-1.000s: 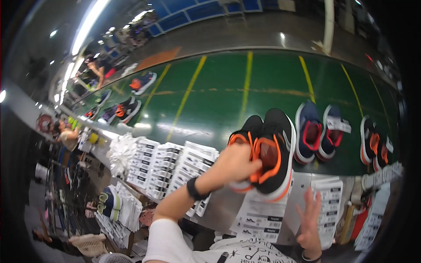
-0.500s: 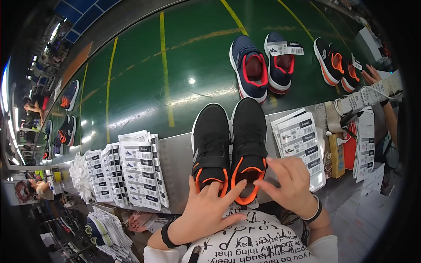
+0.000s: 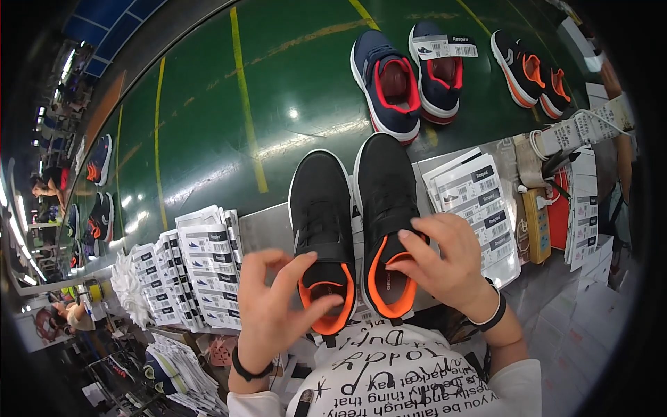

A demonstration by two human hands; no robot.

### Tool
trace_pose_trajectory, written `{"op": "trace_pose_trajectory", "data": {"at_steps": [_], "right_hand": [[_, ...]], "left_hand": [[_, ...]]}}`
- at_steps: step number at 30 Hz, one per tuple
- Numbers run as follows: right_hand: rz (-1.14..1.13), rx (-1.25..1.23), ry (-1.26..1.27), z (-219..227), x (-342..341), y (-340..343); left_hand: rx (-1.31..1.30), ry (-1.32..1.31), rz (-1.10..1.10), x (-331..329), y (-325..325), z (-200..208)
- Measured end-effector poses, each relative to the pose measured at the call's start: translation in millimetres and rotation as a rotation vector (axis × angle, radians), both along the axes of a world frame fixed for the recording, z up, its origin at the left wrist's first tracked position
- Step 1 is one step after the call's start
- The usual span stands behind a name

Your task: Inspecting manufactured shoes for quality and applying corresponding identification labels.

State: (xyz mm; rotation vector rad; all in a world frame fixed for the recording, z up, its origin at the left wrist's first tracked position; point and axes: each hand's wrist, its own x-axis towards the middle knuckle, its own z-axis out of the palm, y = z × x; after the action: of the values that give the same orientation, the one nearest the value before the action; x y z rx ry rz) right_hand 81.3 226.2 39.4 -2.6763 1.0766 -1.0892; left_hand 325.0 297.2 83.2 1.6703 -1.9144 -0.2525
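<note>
Two black shoes with orange linings stand side by side before me, toes pointing away: a left-hand shoe (image 3: pixel 321 201) and a right-hand shoe (image 3: pixel 384 177). Each has a strap across its top. My left hand (image 3: pixel 267 306) is open at the outer side of the left-hand shoe, its index finger near the strap and its thumb over the opening. At the other shoe, my right hand (image 3: pixel 448 264) grips the collar and tongue edge, thumb inside the opening and index finger by the strap. Its remaining fingers are curled, partly hidden.
Barcode label sheets (image 3: pixel 212 278) lie in stacks to the left, and another stack (image 3: pixel 479 215) to the right. Navy shoes with red linings (image 3: pixel 382 90) stand on the green belt (image 3: pixel 187 132), with black-and-orange shoes (image 3: pixel 517 69) farther right. A power strip (image 3: pixel 537 226) sits at right.
My left hand has come out of the shoe openings and moved left, its fingers spreading. My right hand stays at the right-hand shoe, slightly higher. The view has shifted a little.
</note>
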Motion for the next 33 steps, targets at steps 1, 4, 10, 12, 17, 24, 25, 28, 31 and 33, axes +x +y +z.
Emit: {"op": "trace_pose_trajectory", "data": {"at_steps": [1,4,10,12,17,24,25,28,31,33], "right_hand": [[0.070,-0.017,0.026,1,6,-5],[0.145,-0.060,0.060,4,20,-22],[0.328,0.583,-0.206,50,19,-66],[0.336,0.776,-0.321,46,23,-76],[0.320,1.142,-0.546,33,30,-83],[0.270,0.717,-0.320,43,25,-68],[0.330,0.559,-0.254,48,22,-60],[0.358,0.314,-0.173,42,15,-28],[0.226,0.237,-0.165,1,9,-14],[0.172,0.430,-0.197,-11,-6,-7]], "left_hand": [[-0.004,-0.004,-0.004,4,-10,-10],[-0.150,0.094,-0.272,12,-33,-30],[0.024,0.270,-0.243,13,-63,16],[0.059,0.348,-0.236,11,-72,19],[0.321,0.685,-0.144,16,-85,13],[0.154,0.520,-0.070,11,-75,10],[0.038,0.443,-0.156,17,-64,10],[-0.261,0.446,-0.248,11,-38,-7],[-0.130,0.368,-0.192,1,-25,-40],[-0.037,0.424,-0.185,2,-17,-54]]}}
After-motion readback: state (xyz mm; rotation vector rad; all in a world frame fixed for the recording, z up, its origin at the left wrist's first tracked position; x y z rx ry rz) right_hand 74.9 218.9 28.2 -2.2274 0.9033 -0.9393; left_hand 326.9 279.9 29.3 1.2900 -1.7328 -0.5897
